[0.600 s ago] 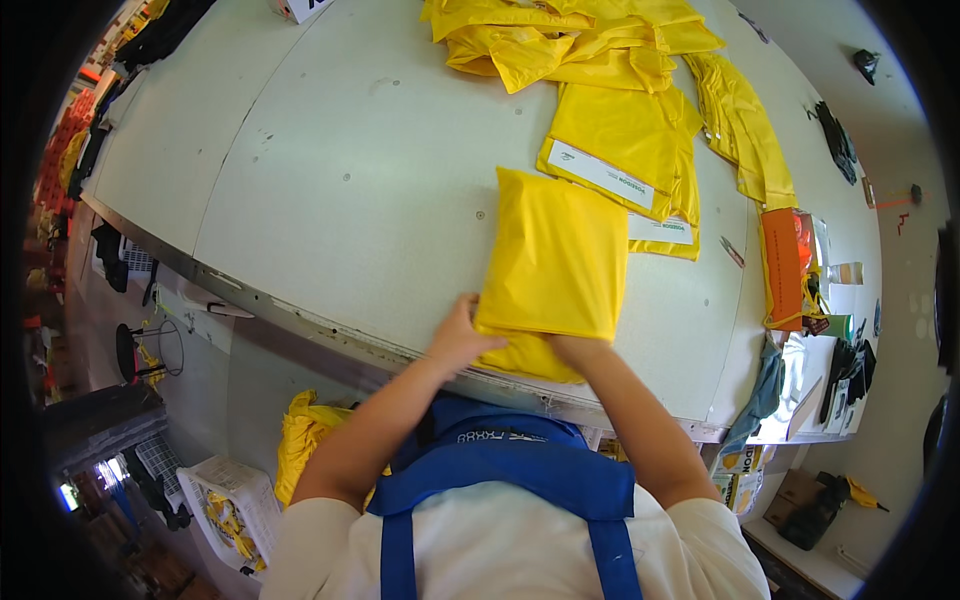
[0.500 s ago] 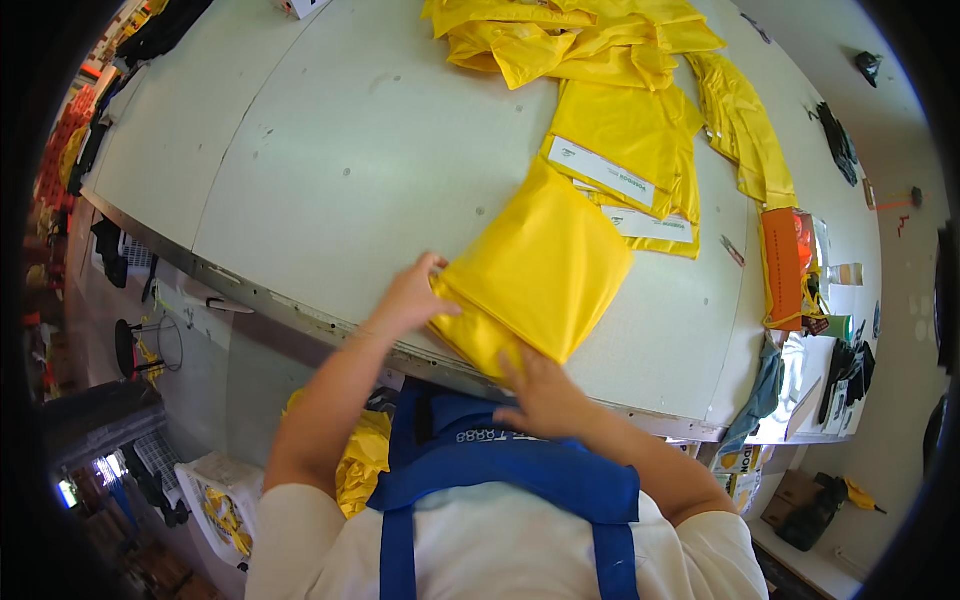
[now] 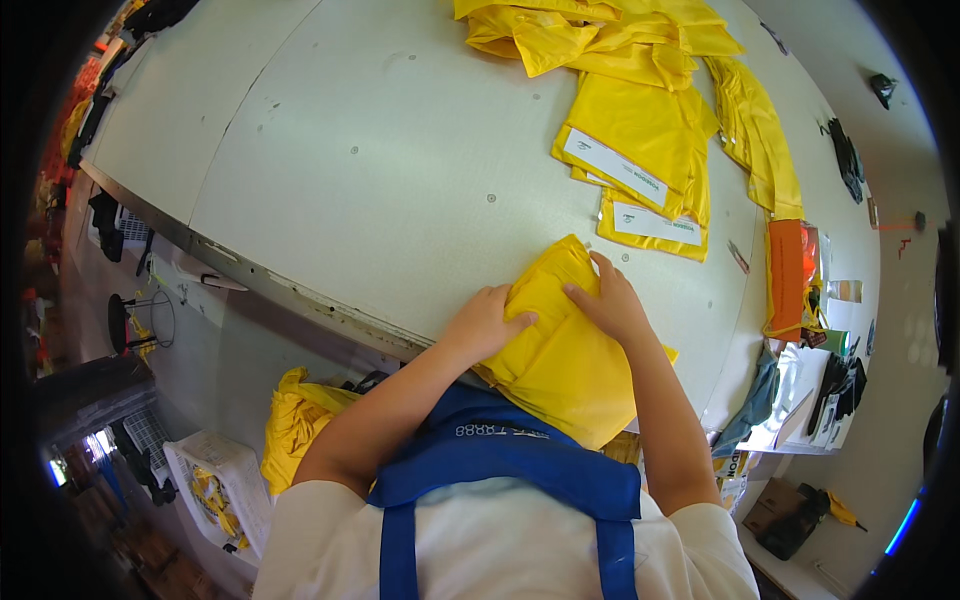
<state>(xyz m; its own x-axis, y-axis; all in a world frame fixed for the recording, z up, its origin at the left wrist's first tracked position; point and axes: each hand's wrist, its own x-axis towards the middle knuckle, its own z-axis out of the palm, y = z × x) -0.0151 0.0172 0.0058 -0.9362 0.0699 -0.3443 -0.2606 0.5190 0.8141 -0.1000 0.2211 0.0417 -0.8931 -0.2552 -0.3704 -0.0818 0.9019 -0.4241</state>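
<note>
A folded garment of smooth yellow fabric (image 3: 570, 375) lies over the table's near edge, and its lower corner hangs in front of my blue apron. My left hand (image 3: 487, 322) grips its left side, thumb on top and fingers curled toward the edge. On the opposite side my right hand (image 3: 612, 302) holds the upper right edge, with the thumb on the fabric and the fingertips partly hidden. Just beyond are flat yellow packets with white labels (image 3: 655, 222), stacked in an overlapping pile.
Loose yellow fabric (image 3: 590, 40) is heaped at the table's far side, with a long yellow strip (image 3: 755, 140) beside it. An orange box (image 3: 785, 280) and small scissors (image 3: 738, 257) lie at right. Below left are a yellow bundle (image 3: 295, 420) and a white crate (image 3: 215, 490).
The garment has been turned and drawn toward me, its lower corner now over the edge. My left hand moved right along its side; my right hand moved up from the near edge to the upper right.
</note>
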